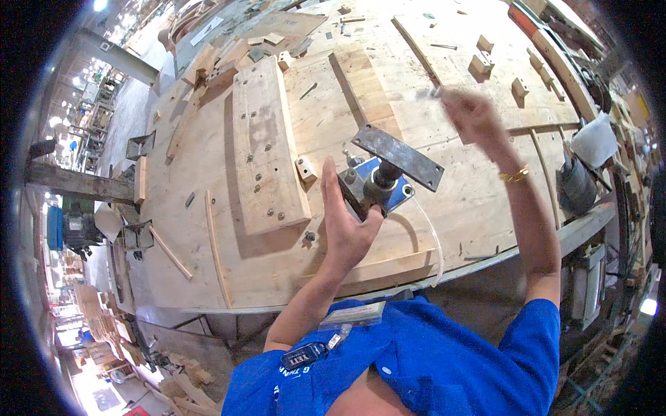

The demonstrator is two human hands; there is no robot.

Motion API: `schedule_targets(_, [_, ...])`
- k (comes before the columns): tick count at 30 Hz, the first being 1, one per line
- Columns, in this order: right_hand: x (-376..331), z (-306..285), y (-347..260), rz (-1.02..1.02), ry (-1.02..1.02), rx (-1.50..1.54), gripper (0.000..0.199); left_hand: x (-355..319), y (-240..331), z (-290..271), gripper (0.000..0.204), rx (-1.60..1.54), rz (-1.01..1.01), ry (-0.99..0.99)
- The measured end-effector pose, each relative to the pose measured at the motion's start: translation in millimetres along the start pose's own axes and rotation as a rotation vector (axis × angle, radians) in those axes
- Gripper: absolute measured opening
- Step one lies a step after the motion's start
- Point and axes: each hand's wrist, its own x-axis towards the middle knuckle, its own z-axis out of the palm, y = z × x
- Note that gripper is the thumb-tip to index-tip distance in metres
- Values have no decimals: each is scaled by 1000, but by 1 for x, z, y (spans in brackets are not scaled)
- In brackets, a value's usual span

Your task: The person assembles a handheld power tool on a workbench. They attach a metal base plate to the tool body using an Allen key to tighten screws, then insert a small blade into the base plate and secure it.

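- Bright, fairly even light covers the desk (182,232), paling its upper part.
- The thick board (260,139) casts a soft shadow along its left side.
- A lamp (100,5) glares at upper left; the left background holds blown-out white patches.
- The right hand (474,119) is blurred.
- Fisheye distortion bends edges near the black rim.

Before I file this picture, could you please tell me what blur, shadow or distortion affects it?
Head view: right hand smeared, likely by motion; left hand and dark metal plate fairly clear; shadow along the left side of the thick wooden board; workbench edge bent by the fisheye; corners black.
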Motion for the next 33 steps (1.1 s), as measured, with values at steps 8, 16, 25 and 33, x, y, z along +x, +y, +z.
schedule_targets(8, [7, 61, 10, -150, -763, 275, 19, 16, 8, -38, 98, -296, -76, -279])
schedule_targets(16, [6, 85, 7, -377, -705, 203, 10, 25, 3, -48, 99, -225, -89, -404])
schedule_targets(25, [-2, 73, -5, -164, -810, 58, 23, 15, 20, -39, 83, -72, -255, -289])
schedule_targets(33, [-1, 80, 10, -124, -802, 305, 26, 14, 21, -29, 67, 59, -230, -188])
